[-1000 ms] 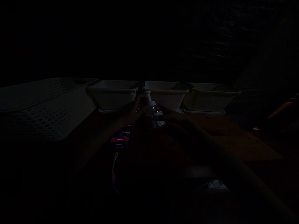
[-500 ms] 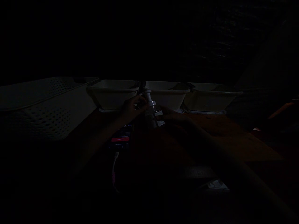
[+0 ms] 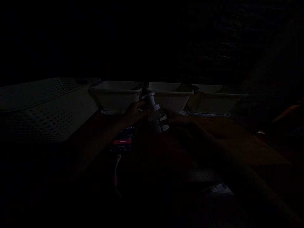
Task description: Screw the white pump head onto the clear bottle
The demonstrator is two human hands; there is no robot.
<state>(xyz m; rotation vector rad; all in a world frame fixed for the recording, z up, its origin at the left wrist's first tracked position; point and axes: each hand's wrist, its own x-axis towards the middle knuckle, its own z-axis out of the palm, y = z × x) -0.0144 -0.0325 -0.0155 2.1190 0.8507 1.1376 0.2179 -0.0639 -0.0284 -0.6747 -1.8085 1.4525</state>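
Note:
A clear pump bottle (image 3: 155, 122) with a white pump head (image 3: 151, 98) and a pale label is held up in the middle, its top tilted left. My left hand (image 3: 137, 111) closes on its neck from the left, thumb in front, below the pump head. From the right, my right hand (image 3: 177, 117) grips the bottle's body; most of its fingers are lost in the dark. Below my left wrist lies a phone (image 3: 122, 142) with a lit screen and a white cable (image 3: 117, 166) plugged in.
Behind the hands stand three pale tubs in a row: left (image 3: 116, 96), middle (image 3: 171, 96) and right (image 3: 213, 101). A large perforated basket (image 3: 76, 104) fills the left side. The wooden tabletop (image 3: 251, 147) shows at right. The scene is very dark.
The bottle has turned slightly, its label now facing more forward, and its base sits a little lower. My left fingers have drawn in closer around the neck.

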